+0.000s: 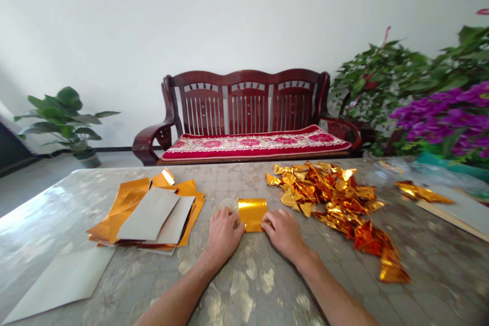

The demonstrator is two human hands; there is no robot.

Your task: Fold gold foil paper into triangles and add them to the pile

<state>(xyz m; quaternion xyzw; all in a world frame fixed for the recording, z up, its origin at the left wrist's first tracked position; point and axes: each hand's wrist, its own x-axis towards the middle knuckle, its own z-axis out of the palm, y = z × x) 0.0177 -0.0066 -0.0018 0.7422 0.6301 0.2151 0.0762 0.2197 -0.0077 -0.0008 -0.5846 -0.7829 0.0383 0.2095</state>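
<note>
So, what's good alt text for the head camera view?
The left hand and right hand hold a small gold foil sheet by its sides on a mottled tabletop. A heap of folded gold foil pieces lies to the right, a stack of foil sheets and grey card to the left. Behind stands a dark wooden bench with a red cushion.

body: one person | left hand [224, 234]: bare, broad back, knuckles and tendons showing | right hand [284, 235]: bare, broad back, knuckles showing | left forearm [178, 298]: bare, slim | right forearm [334, 295]: bare, slim
</note>
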